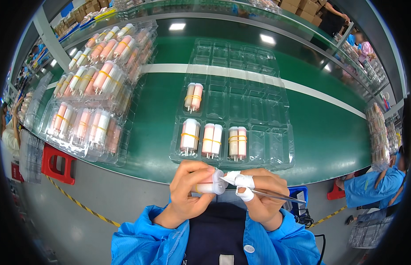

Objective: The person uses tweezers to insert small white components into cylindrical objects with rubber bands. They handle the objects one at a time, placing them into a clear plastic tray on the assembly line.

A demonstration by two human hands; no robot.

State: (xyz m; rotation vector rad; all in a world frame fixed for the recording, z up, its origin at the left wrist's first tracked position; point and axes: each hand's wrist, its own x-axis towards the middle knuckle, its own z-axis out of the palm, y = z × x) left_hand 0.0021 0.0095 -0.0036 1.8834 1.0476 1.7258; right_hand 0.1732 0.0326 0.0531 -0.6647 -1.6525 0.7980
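Green belt (139, 145) — clear tray (276, 152), pink-white tube bundles (213, 140); hands (223, 192) grip one.

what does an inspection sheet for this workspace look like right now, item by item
surface: green conveyor belt with a white stripe, bare at right
job's things: clear blister tray holding four banded pink and white tube bundles; most pockets unfilled
clutter: stacked trays full of bundles at left
grippers: left hand grips a white tube bundle; right hand, fingers taped, holds tweezers and touches the bundle's end
cables: black cable at lower right
surroundings: red stool, yellow-black floor tape, workers in blue along the line, cartons at rear
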